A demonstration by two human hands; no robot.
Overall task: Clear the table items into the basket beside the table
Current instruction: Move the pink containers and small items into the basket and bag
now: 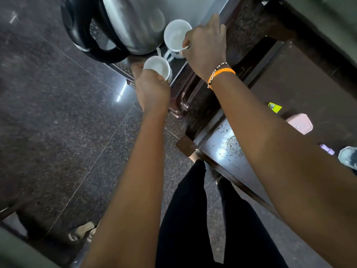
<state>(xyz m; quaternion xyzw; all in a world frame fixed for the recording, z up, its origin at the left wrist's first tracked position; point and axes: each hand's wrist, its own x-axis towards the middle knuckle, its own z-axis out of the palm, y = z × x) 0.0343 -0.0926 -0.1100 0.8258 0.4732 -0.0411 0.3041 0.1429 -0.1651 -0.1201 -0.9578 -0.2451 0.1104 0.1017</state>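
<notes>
- The left hand (152, 88) grips a white cup (157, 67); the right hand (205, 43) pinches another cup (176, 34) by its rim, beside the kettle (127, 22).
- Both cups look light, rigid, breakable; rim or handle suits holding.

There were two white cups (177, 35) (157, 66), one steel kettle (123, 24), one yellow packet (274, 107), one pink box (300, 123), one orange wristband (222, 73) and two hands (204, 41) (151, 88).

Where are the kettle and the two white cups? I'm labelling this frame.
kettle (131, 22): head view, steel body.
far cup (176, 35): head view, inside wall.
near cup (157, 64): head view, inside.
</notes>
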